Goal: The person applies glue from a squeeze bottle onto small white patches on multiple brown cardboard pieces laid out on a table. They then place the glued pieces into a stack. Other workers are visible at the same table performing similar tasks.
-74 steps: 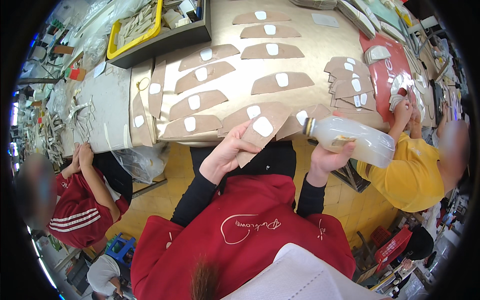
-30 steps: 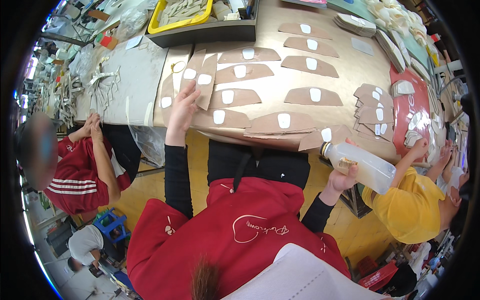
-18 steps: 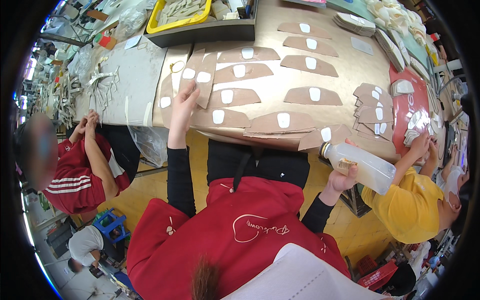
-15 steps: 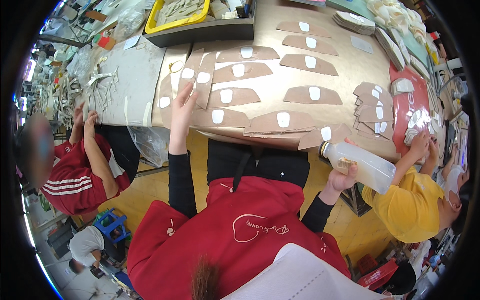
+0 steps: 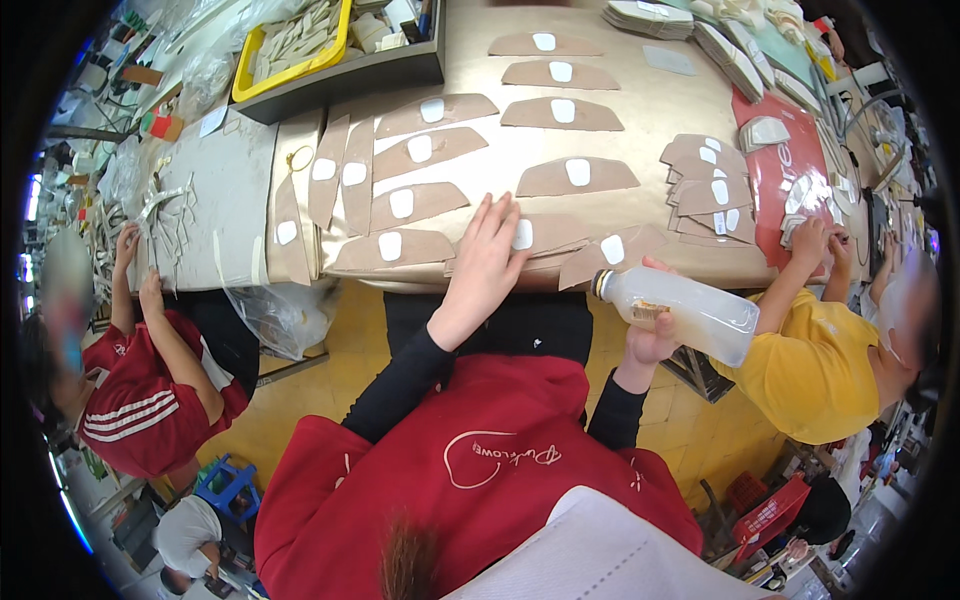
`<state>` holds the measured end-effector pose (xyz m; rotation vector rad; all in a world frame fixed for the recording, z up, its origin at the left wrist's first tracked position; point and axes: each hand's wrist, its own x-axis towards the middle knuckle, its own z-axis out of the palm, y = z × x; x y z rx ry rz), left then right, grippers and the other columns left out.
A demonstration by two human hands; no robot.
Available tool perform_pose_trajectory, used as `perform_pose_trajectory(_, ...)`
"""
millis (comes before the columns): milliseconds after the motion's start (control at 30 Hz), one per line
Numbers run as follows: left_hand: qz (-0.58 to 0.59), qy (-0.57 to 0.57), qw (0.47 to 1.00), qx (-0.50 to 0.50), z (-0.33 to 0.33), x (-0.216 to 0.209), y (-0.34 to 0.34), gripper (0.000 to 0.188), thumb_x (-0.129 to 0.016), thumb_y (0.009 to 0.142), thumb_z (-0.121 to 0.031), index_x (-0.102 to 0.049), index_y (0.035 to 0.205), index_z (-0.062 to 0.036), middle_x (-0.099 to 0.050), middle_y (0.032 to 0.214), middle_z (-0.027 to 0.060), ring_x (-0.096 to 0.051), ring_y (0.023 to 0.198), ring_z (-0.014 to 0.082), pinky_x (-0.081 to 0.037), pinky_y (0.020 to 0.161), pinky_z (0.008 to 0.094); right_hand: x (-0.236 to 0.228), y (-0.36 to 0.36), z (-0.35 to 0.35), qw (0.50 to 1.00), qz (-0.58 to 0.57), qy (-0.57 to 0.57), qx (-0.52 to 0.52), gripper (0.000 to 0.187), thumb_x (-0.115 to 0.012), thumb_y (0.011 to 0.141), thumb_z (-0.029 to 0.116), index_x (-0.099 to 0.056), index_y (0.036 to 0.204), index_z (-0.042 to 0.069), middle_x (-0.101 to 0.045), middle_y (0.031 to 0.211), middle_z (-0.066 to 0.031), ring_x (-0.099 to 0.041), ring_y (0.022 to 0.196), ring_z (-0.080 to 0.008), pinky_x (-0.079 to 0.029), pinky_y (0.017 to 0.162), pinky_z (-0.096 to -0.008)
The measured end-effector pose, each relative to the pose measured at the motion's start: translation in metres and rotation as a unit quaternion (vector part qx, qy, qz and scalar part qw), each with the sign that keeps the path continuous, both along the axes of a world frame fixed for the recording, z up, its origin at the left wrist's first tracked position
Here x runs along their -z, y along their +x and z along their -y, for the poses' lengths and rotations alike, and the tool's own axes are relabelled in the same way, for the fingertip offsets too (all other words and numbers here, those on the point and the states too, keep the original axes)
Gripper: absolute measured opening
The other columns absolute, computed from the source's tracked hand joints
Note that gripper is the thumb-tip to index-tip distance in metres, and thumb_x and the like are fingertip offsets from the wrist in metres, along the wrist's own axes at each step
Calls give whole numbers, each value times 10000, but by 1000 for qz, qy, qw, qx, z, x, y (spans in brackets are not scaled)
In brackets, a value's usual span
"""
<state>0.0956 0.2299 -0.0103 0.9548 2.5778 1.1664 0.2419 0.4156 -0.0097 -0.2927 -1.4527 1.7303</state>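
My left hand [image 5: 490, 257] lies palm down with fingers stretched out, over the left end of a stack of brown curved pieces [image 5: 556, 232] at the table's near edge. A white patch on the top piece shows beside its fingers. In my right hand [image 5: 652, 342] is a cloudy plastic bottle [image 5: 690, 315], held tilted with its dark-rimmed neck to the left, below a single brown piece [image 5: 580, 262]. Rows of similar brown pieces with white patches, such as one brown piece [image 5: 540, 113] farther back, lie spread on the table.
A dark box [image 5: 350, 85] with a yellow tray [image 5: 243, 80] stands at the far left. Fanned brown pieces [image 5: 690, 190] lie at the right, near a red sheet [image 5: 770, 150]. Co-workers sit on both sides, one in a red top [image 5: 160, 400], one in a yellow shirt [image 5: 820, 370].
My left hand has moved right and nearer, from the upright brown pieces to the stack at the near edge. The view has shifted. My right hand keeps hold of the bottle.
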Motion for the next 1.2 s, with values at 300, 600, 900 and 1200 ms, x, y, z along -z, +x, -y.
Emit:
perform_pose_trajectory(300,-37,10,999,4,1,-3,-1,388,-706,764,-9,-616,1140,-36,-642,1149,136,-588,1106,330,-439,987,417,-1,4,10,994,83,-70,-31,657,-703,837,423,-534,1243,-66,-608,1212,-245,-615,1079,-297,-504,920,-394)
perform_pose_trajectory(600,509,287,811,22,13,-40,-26,181,-664,872,-57,-573,1026,-32,-655,978,61,-650,910,153,-542,835,297,-14,-9,6,990,-31,-85,-104,636,-734,820,381,-503,1206,-68,-606,1214,-271,-638,1049,-273,-522,907,-388)
perform_pose_trajectory(900,691,363,624,-32,-2,-46,8,510,-509,991,-190,-327,1453,-72,-510,1342,127,-552,1216,281,-507,1002,442,-17,-13,18,987,-122,17,-105,738,-844,737,456,-489,1223,29,-593,1212,-304,-554,1216,-439,-494,970,-532)
perform_pose_trajectory(1200,638,317,702,18,-5,-54,16,691,-598,879,55,-317,1503,-41,-516,1359,96,-548,1201,184,-471,1011,314,-18,-13,27,996,-76,39,-22,864,-754,731,629,-431,1247,16,-572,1227,-322,-598,1153,-396,-542,916,-454)
